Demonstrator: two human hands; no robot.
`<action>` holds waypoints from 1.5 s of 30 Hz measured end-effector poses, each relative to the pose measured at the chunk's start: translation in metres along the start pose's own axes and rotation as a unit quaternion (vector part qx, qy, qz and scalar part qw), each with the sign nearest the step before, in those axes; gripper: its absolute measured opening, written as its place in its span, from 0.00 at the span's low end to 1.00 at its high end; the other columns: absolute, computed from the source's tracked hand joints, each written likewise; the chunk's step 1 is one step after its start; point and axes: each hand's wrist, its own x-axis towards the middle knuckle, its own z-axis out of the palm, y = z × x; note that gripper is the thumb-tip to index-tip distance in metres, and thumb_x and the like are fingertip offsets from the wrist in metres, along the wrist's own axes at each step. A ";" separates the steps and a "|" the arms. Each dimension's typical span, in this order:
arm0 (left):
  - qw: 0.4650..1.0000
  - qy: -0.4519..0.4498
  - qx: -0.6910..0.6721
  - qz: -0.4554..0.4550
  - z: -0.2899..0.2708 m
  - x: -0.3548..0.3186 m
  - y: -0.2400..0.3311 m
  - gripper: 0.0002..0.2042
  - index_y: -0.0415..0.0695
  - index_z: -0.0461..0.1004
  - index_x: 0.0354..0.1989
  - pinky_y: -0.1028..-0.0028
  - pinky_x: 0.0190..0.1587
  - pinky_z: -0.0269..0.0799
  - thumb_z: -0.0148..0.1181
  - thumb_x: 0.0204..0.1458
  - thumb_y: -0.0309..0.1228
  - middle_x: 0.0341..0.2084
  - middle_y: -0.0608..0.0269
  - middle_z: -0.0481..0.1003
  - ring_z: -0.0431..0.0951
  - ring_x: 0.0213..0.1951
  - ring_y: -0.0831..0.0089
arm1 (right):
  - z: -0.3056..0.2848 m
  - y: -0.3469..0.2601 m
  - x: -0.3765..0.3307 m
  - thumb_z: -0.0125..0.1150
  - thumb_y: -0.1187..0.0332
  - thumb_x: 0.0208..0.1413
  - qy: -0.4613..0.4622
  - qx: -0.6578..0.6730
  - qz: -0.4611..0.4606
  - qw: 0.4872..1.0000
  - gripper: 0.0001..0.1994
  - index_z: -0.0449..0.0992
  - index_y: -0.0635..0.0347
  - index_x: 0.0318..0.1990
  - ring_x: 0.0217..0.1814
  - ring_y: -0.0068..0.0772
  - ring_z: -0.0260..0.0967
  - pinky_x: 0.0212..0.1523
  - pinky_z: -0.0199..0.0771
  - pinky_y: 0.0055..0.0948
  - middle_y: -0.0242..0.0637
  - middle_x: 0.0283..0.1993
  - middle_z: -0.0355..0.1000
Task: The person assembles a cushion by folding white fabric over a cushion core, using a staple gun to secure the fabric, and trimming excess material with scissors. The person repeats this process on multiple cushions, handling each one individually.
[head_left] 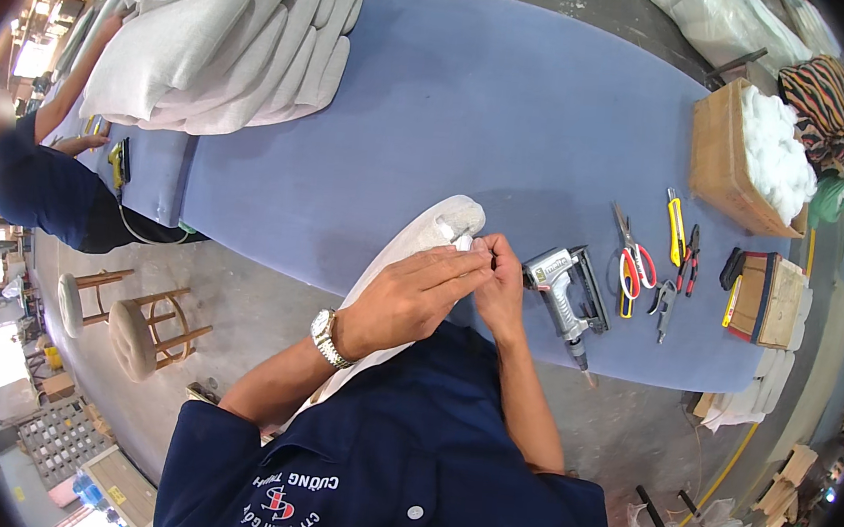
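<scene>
Grey fabric-covered piece (459,210) is positioned at the counter's (395,111) near edge. Left hand (414,298) is laid across it; right hand (500,285) is curled beside its far end. Whether either is closed on anything can't be told. Staple gun (563,286) is placed to the right.

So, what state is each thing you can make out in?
Long light-grey fabric-covered piece: under the left hand, right hand at its end.
Silver-and-black metal staple gun: lying on the blue-topped table.
Red-and-white-handled metal scissors: lying down, unheld.
Yellow-and-black utility knife: lying down, blade unclear.
Brown cardboard box: open, filled with fluffy white stuffing.
Silver metal wristwatch: worn on left wrist.
</scene>
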 end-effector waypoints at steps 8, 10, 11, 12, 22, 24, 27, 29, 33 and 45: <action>0.987 -0.038 0.039 -0.151 -0.003 -0.020 -0.041 0.35 0.40 0.61 0.73 0.52 0.72 0.60 0.65 0.56 0.31 0.70 0.47 0.65 0.66 0.70 0.48 | 0.004 -0.015 -0.001 0.55 0.62 0.72 0.018 -0.080 -0.034 0.996 0.14 0.71 0.64 0.35 0.27 0.29 0.62 0.31 0.66 0.35 0.38 0.25 0.67; 0.983 -0.081 0.057 -0.155 -0.010 -0.017 -0.045 0.37 0.39 0.59 0.74 0.51 0.73 0.58 0.66 0.56 0.33 0.73 0.45 0.61 0.63 0.72 0.48 | 0.002 -0.014 0.000 0.55 0.62 0.72 0.015 -0.088 -0.039 0.995 0.14 0.71 0.64 0.35 0.27 0.29 0.62 0.31 0.66 0.36 0.38 0.25 0.67; 0.981 -0.093 0.090 -0.142 -0.018 -0.009 -0.040 0.38 0.38 0.58 0.74 0.51 0.73 0.58 0.66 0.55 0.33 0.74 0.45 0.59 0.61 0.73 0.48 | 0.001 -0.011 0.000 0.55 0.62 0.71 0.014 -0.090 -0.040 0.995 0.14 0.71 0.64 0.35 0.27 0.29 0.62 0.31 0.66 0.36 0.38 0.25 0.67; 0.979 -0.103 0.123 -0.129 -0.027 0.000 -0.036 0.39 0.37 0.57 0.75 0.51 0.73 0.58 0.67 0.55 0.34 0.75 0.44 0.56 0.60 0.74 0.47 | 0.001 -0.008 0.002 0.56 0.62 0.71 0.013 -0.092 -0.040 0.995 0.14 0.71 0.64 0.35 0.26 0.30 0.62 0.31 0.66 0.36 0.38 0.25 0.67; 0.979 -0.112 -0.065 -0.156 -0.001 0.009 -0.057 0.53 0.34 0.38 0.79 0.57 0.76 0.53 0.71 0.51 0.34 0.77 0.35 0.49 0.51 0.78 0.46 | 0.002 -0.002 0.011 0.56 0.61 0.72 -0.033 -0.023 -0.015 0.999 0.15 0.71 0.64 0.34 0.27 0.27 0.60 0.31 0.64 0.34 0.35 0.25 0.65; 0.981 -0.082 -0.059 -0.164 0.005 0.005 -0.060 0.54 0.34 0.36 0.79 0.61 0.76 0.54 0.72 0.52 0.35 0.77 0.35 0.49 0.52 0.77 0.48 | 0.000 -0.005 0.011 0.56 0.61 0.72 -0.040 -0.041 -0.009 0.998 0.15 0.71 0.63 0.34 0.28 0.24 0.59 0.31 0.63 0.31 0.31 0.25 0.65; 0.952 -0.079 -0.159 -0.250 0.010 0.007 -0.064 0.52 0.34 0.39 0.79 0.62 0.75 0.55 0.72 0.55 0.38 0.76 0.38 0.52 0.56 0.77 0.50 | -0.001 0.003 0.012 0.57 0.60 0.72 -0.049 0.002 -0.014 0.999 0.15 0.72 0.61 0.34 0.29 0.19 0.57 0.30 0.61 0.27 0.26 0.25 0.64; 0.951 -0.086 -0.184 -0.231 0.014 0.007 -0.073 0.49 0.33 0.44 0.78 0.61 0.75 0.55 0.71 0.56 0.38 0.76 0.36 0.51 0.56 0.76 0.47 | -0.002 0.014 0.012 0.58 0.60 0.72 -0.061 0.055 -0.005 0.997 0.15 0.72 0.60 0.33 0.29 0.17 0.56 0.30 0.59 0.25 0.22 0.26 0.64; 0.950 -0.093 -0.191 -0.227 0.014 0.009 -0.073 0.45 0.31 0.50 0.76 0.59 0.75 0.57 0.70 0.57 0.38 0.76 0.35 0.52 0.56 0.75 0.44 | -0.005 0.017 0.015 0.60 0.59 0.72 -0.086 0.137 0.061 0.985 0.15 0.73 0.58 0.33 0.30 0.14 0.56 0.30 0.58 0.22 0.19 0.27 0.63; 0.980 -0.102 -0.033 -0.166 0.023 0.014 -0.071 0.43 0.41 0.47 0.79 0.57 0.74 0.57 0.66 0.58 0.32 0.76 0.39 0.53 0.58 0.75 0.45 | -0.012 0.013 0.010 0.63 0.60 0.69 -0.062 0.127 0.096 0.985 0.12 0.76 0.59 0.38 0.31 0.13 0.60 0.33 0.64 0.20 0.21 0.29 0.66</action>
